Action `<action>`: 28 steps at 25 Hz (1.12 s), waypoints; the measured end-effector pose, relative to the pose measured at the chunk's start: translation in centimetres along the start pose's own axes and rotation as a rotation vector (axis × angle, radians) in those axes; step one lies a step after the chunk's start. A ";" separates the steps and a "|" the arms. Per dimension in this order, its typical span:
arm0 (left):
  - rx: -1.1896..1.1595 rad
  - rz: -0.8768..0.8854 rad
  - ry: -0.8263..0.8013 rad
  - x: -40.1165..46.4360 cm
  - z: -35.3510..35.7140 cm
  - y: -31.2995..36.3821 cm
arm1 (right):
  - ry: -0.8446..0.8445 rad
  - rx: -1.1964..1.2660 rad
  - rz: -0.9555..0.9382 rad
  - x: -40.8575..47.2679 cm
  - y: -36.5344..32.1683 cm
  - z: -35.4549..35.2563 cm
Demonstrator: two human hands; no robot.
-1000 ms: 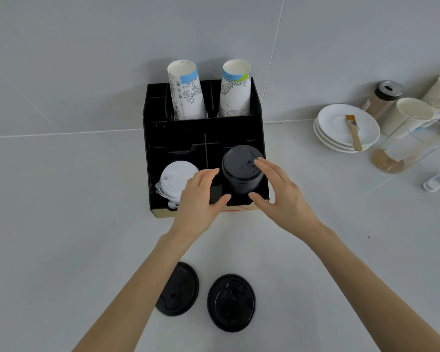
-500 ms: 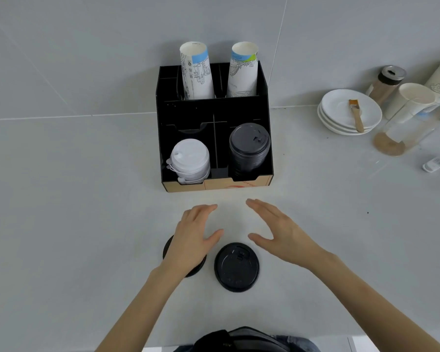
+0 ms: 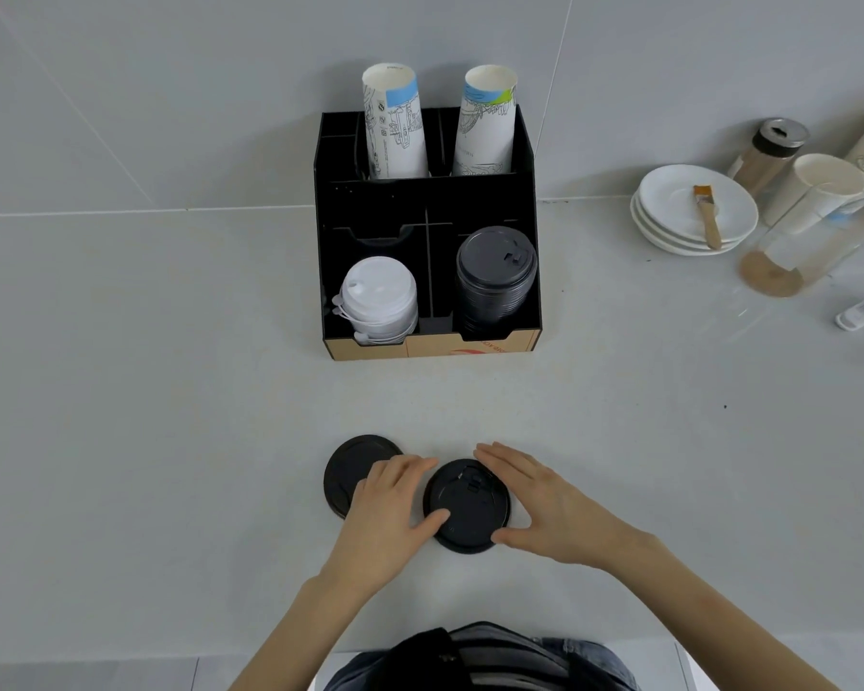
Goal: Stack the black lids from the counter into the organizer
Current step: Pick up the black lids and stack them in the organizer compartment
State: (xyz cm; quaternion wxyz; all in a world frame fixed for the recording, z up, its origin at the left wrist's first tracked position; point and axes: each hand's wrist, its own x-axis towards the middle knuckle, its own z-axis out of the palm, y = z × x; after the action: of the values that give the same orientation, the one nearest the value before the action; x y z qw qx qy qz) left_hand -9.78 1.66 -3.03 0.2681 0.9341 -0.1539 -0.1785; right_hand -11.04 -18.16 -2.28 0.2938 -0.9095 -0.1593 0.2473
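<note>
Your left hand and right hand sit on either side of a round black plastic lid that lies flat near the front edge of the pale grey counter. Both hands are spread wide, fingers loosely extended. Your left thumb rests against the lid's near-left rim, and your right thumb touches its near-right rim while your right fingers curve along its far-right side. The lid is bracketed between the two hands but not lifted; it lies on the counter surface.

A second round black plastic lid lies just to the left of the first, also flat on the counter, and your left hand covers its right portion.

Toward the back edge of the counter, against the wall, stands the black compartmented organizer with a brown cardboard front. Its front right compartment holds a tall stack of black lids, and its front left compartment holds a stack of white plastic lids. Two printed white paper cup stacks stand in its rear compartments.

At the back right corner of the counter, a stack of white saucers carries a small wooden-handled brush.
</note>
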 end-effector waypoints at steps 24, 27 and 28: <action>0.012 0.057 0.042 1.9 -1.5 1.8 | 0.412 0.199 0.003 0.3 -0.8 -0.2; -0.024 0.063 0.052 2.1 -1.9 1.7 | 0.423 0.203 -0.005 0.4 -0.9 -0.8; -0.035 0.072 0.049 2.1 -2.0 1.6 | 0.423 0.197 -0.006 0.4 -0.8 -1.0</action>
State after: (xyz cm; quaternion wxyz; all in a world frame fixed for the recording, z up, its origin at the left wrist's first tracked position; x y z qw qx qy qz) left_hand -7.36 0.42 -1.06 0.2944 0.9272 -0.1777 -0.1484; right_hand -10.30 -17.79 -1.23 0.4086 -0.9076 -0.0722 0.0646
